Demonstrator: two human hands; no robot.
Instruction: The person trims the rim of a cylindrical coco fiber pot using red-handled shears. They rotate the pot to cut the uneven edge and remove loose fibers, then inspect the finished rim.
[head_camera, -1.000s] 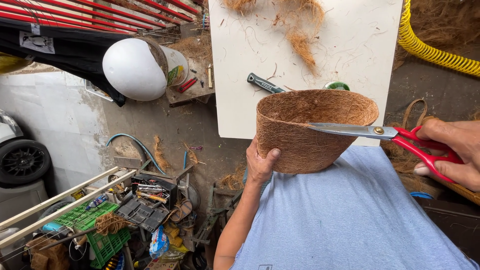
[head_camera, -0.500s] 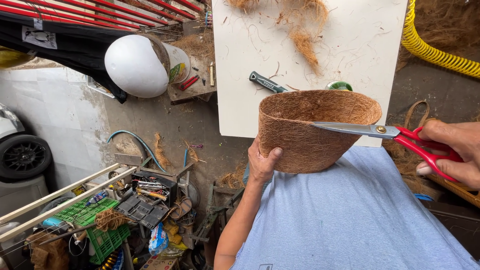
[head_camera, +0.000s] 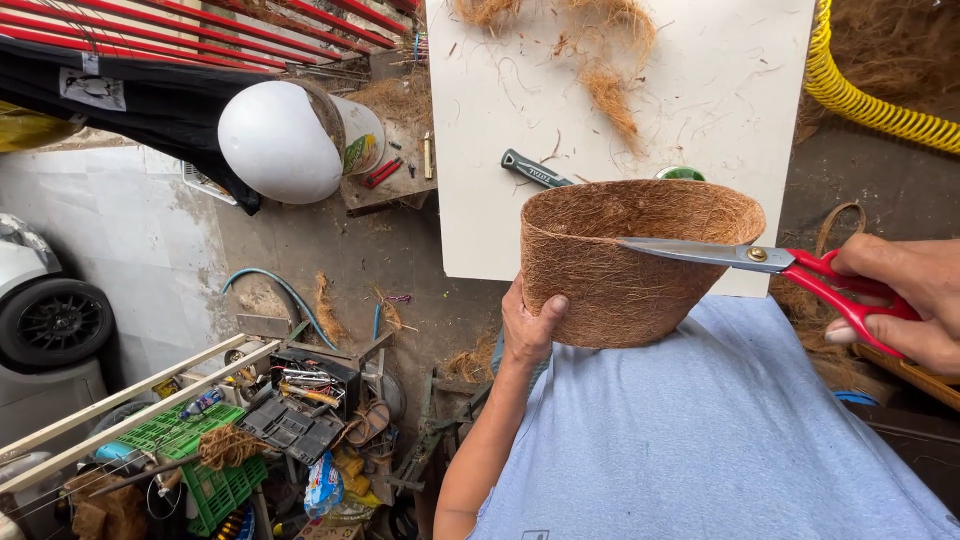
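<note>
A brown coconut-fibre pot (head_camera: 630, 265) is held up over my lap, its open mouth facing up. My left hand (head_camera: 530, 325) grips its lower left side, thumb on the outer wall. My right hand (head_camera: 905, 300) holds red-handled scissors (head_camera: 780, 265) at the right. Their steel blades reach left across the pot's rim, tips over the opening. Behind the pot lies a white board (head_camera: 620, 110) with loose fibre tufts (head_camera: 610, 95) scattered on it.
A dark-handled tool (head_camera: 535, 170) lies on the board. A white dome-shaped form (head_camera: 280, 140) stands at the upper left, a yellow corrugated hose (head_camera: 870, 100) at the upper right. Cluttered tools and a green crate (head_camera: 200, 470) fill the floor at lower left beside a tyre (head_camera: 50, 320).
The pot and scissors stay in nearly the same pose; the view has shifted slightly and the scissor blades sit a touch further over the rim.
</note>
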